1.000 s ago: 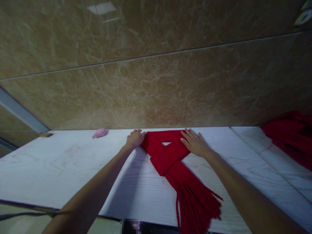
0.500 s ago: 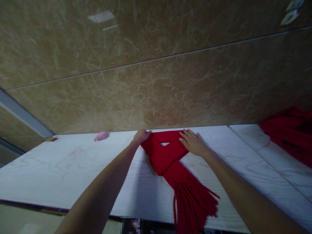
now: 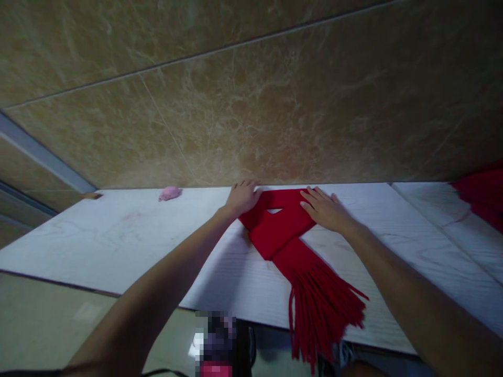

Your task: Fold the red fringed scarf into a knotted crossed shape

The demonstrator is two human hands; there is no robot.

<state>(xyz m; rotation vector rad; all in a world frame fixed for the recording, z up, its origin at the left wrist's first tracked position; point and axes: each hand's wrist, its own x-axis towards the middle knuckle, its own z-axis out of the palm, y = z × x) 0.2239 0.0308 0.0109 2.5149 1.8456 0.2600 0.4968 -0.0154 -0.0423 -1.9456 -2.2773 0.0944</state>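
Note:
A red fringed scarf (image 3: 275,233) lies folded on the white wood-grain table (image 3: 157,246), its crossed layers leaving a small gap near the top. The long fringe hangs over the front edge. My left hand (image 3: 242,198) rests on the scarf's upper left corner, fingers stretched toward the wall. On the upper right corner lies my right hand (image 3: 324,208), flat with its fingers apart. Neither hand is closed around the cloth.
Behind the table rises a brown marbled tile wall (image 3: 251,115). A small pink object (image 3: 170,193) sits against it on the left. More red cloth (image 3: 481,196) is heaped at the far right. A small brown block (image 3: 93,196) lies at the table's back left corner.
My left hand has gone from gripping the scarf's left corner to lying spread over it. The right hand stays on its corner. The whole view has tilted downward.

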